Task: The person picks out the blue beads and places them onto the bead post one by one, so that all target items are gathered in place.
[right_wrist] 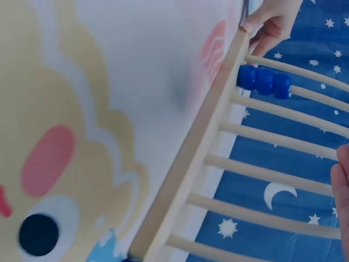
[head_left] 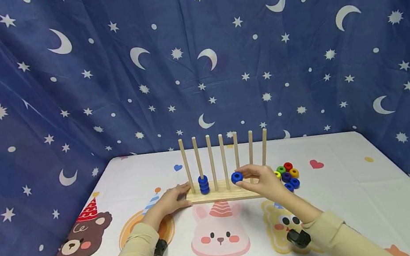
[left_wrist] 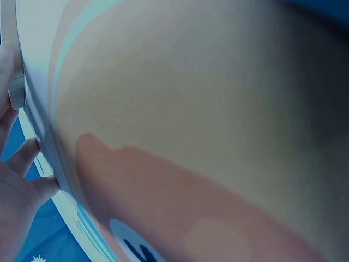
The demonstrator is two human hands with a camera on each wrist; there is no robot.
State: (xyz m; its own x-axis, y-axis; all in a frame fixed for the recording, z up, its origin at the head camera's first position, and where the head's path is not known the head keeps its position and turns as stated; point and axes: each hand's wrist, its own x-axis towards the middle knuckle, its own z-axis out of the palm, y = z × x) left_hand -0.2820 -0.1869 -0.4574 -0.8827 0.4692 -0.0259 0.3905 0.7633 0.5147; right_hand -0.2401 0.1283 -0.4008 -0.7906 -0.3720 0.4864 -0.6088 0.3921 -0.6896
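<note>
A wooden peg stand [head_left: 219, 195] with several upright pegs stands on the table. Three blue beads [head_left: 203, 185] are stacked at the bottom of its second peg from the left. My left hand [head_left: 171, 200] grips the left end of the base, thumb at the front and fingers behind, as the right wrist view shows. Between thumb and fingertips, my right hand [head_left: 264, 180] pinches another blue bead [head_left: 236, 177] in front of the pegs right of the middle. Only some fingers [right_wrist: 342, 180] of that hand appear in the right wrist view, and the bead is out of it.
Right of the stand lies a cluster of loose beads, among them a red bead [head_left: 288, 166], an orange bead [head_left: 294, 173] and a blue bead [head_left: 294, 183]. A white printed cloth [head_left: 345, 199] covers the table. Behind it hangs a dark blue curtain [head_left: 196, 71].
</note>
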